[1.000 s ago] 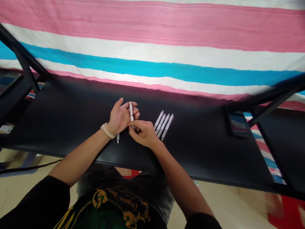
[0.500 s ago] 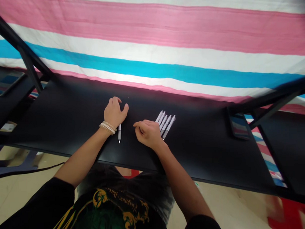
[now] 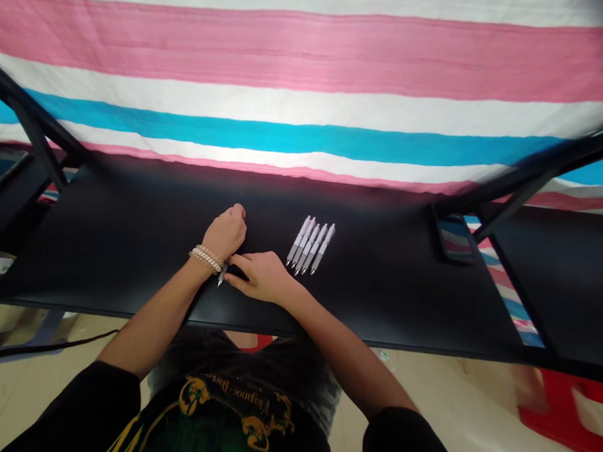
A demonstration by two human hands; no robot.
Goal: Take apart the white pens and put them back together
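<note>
On the black table, my right hand (image 3: 260, 276) pinches a white-and-grey pen (image 3: 223, 275) near its tip, thumb and fingers closed. The pen's upper part disappears under my left hand (image 3: 226, 231), which wears pale beaded bracelets at the wrist. The fingers of my left hand are curled in, and what lies inside them is hidden. To the right of both hands, several matching pens (image 3: 311, 245) lie side by side at a slant, tips toward me, touched by neither hand.
The black tabletop (image 3: 392, 269) stretches to both sides. A dark, shiny flat panel (image 3: 455, 239) is at the right by a black metal support (image 3: 512, 185). Behind the table hangs a striped cloth (image 3: 295, 55). A red stool (image 3: 560, 408) is at the lower right.
My right hand has moved left, away from the row of pens, and taken hold of the single pen. My left hand's spread thumb and fingers have curled in. The single pen now tilts more.
</note>
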